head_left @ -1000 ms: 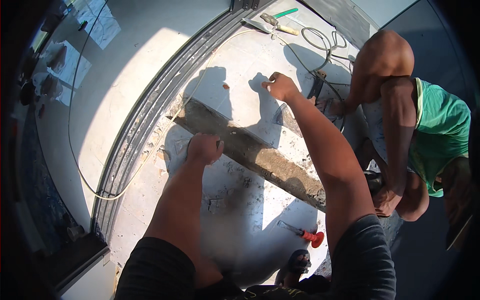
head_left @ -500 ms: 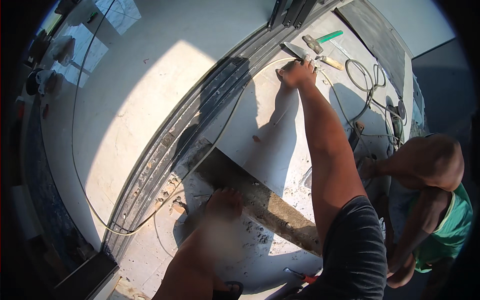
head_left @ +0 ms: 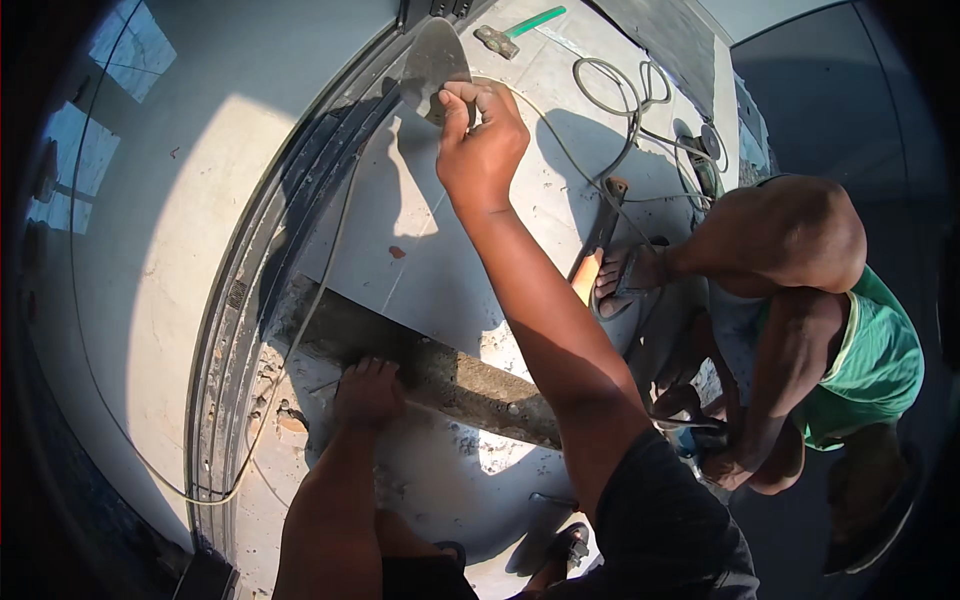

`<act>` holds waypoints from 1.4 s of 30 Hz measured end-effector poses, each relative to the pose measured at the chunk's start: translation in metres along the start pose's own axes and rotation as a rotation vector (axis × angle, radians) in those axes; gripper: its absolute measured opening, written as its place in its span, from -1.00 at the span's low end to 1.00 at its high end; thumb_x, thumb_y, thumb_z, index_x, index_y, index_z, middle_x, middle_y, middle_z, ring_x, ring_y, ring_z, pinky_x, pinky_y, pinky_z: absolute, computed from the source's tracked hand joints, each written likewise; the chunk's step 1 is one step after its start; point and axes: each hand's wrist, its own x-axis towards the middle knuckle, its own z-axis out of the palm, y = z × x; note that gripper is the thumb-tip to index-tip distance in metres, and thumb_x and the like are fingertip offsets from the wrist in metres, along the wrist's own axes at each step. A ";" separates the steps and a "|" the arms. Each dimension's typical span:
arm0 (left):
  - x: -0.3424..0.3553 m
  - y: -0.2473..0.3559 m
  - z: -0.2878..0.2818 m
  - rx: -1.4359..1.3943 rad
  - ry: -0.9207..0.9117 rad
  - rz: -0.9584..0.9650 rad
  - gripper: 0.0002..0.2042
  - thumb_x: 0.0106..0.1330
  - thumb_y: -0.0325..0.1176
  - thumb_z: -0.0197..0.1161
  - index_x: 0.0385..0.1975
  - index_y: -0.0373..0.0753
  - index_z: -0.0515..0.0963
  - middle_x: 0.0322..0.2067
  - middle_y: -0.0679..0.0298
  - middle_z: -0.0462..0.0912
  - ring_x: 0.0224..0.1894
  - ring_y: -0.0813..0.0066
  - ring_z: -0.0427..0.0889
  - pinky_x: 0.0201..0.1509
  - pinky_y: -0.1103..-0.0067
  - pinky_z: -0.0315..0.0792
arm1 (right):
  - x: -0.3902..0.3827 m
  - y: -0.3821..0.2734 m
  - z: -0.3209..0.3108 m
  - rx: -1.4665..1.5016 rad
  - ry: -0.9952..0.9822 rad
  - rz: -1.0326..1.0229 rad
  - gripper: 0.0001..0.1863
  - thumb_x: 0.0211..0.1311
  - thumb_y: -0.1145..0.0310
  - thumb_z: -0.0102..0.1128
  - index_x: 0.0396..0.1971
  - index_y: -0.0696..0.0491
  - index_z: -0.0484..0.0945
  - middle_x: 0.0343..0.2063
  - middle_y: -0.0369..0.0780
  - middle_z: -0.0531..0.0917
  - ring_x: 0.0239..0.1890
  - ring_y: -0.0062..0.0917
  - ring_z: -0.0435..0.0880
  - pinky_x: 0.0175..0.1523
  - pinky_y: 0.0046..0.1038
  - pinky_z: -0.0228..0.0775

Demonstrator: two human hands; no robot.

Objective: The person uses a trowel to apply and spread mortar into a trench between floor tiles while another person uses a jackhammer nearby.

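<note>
My right hand (head_left: 487, 145) is raised at the far end of my outstretched arm. Its thumb and fingers close on a trowel (head_left: 432, 66), whose broad grey blade shows beyond the fingertips; the handle is hidden. My left hand (head_left: 370, 390) is in shadow at the near edge of a rough channel (head_left: 480, 388) cut across the floor. Its fingers lie side by side on that surface, with nothing seen in them. Beyond the trowel a hammer (head_left: 495, 42) with a green handle lies on pale tiles.
A dark metal door track (head_left: 235, 290) curves along the left, with a thin cable (head_left: 345, 215) across it. At the right a person in green (head_left: 875, 345) crouches beside a tool with an orange handle (head_left: 588, 276). Behind lie a coiled hose or cable (head_left: 610, 70) and a grinder (head_left: 703, 165).
My right hand has lifted the trowel off the tiles and drawn it nearer. The view has shifted right, bringing more of the crouching person into sight. My left hand stays by the channel.
</note>
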 end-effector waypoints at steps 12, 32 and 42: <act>0.009 0.004 0.035 0.100 -0.012 0.061 -0.67 0.42 -0.22 0.08 0.07 -0.20 0.59 0.21 0.02 0.48 0.30 0.09 0.42 0.36 0.24 0.34 | -0.150 -0.266 -0.307 0.481 -0.322 0.104 -0.94 0.11 0.49 0.26 -0.40 0.09 0.57 -0.40 -0.17 0.61 -0.27 -0.23 0.66 -0.16 -0.27 0.49; -0.194 0.545 0.012 -0.323 -0.994 0.259 -0.77 0.34 -0.33 0.42 -0.13 -0.31 0.65 -0.35 0.29 0.74 -0.30 0.60 0.66 -0.13 0.59 0.51 | -0.433 -0.188 -0.777 0.716 -0.298 0.988 -0.68 0.12 0.46 0.47 -0.15 0.07 0.56 -0.27 -0.30 0.66 -0.21 -0.62 0.62 -0.09 -0.44 0.48; -0.164 0.590 0.113 -0.655 -0.842 0.187 -0.79 0.51 -0.35 0.22 0.00 -0.32 0.50 -0.21 0.17 0.72 -0.12 0.51 0.69 0.07 0.55 0.51 | -0.545 -0.114 -0.868 0.534 -0.618 1.385 -0.46 0.26 -0.02 0.42 0.00 0.12 0.59 -0.38 -0.18 0.69 -0.26 -0.44 0.70 0.00 -0.28 0.52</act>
